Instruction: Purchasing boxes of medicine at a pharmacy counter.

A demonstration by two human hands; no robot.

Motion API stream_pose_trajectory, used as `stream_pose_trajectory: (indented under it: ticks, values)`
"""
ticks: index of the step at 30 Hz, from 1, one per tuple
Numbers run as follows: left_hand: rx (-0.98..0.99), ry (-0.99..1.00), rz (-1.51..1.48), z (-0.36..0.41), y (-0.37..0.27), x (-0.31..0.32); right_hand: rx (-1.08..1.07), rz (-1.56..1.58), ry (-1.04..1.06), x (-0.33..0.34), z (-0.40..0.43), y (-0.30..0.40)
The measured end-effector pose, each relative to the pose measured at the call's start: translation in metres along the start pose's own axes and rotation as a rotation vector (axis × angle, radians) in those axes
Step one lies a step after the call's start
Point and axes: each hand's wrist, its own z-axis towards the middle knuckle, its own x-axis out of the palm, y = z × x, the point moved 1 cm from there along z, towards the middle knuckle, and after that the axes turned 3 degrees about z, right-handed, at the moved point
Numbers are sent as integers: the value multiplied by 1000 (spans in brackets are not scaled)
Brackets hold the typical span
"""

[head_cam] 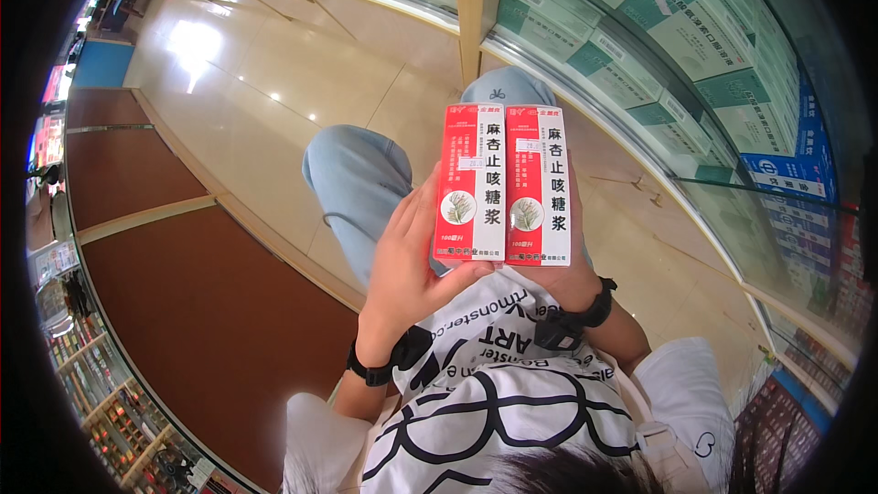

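Observation:
Two red and white cardboard syrup boxes stand side by side in front of me, their printed fronts facing up toward the head view. My left hand (405,254) wraps the outer side of the left box (470,185), its thumb along the lower edge. Around the right box (538,189), my right hand (566,274) grips from beneath and the right side; most of its fingers are hidden. The boxes touch or nearly touch. Each bears a small price sticker and a round plant picture. Black straps circle both wrists.
To the right is a glass display cabinet (713,199) with stacked green and white medicine boxes (686,20) and blue boxes (792,168). A brown-panelled counter (199,288) runs along the left. Glossy tiled floor (274,75) lies between, below my bent knees (357,165).

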Motion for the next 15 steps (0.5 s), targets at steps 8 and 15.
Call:
stream_pose_trajectory:
  ticks: [8, 15]
  values:
    - [23, 8, -3, -3, -1, -1, -14, -56, -32, 1, -5, 1]
    - [79, 48, -41, 4, -8, -1, -95, -170, 15, -7, -11, 23]
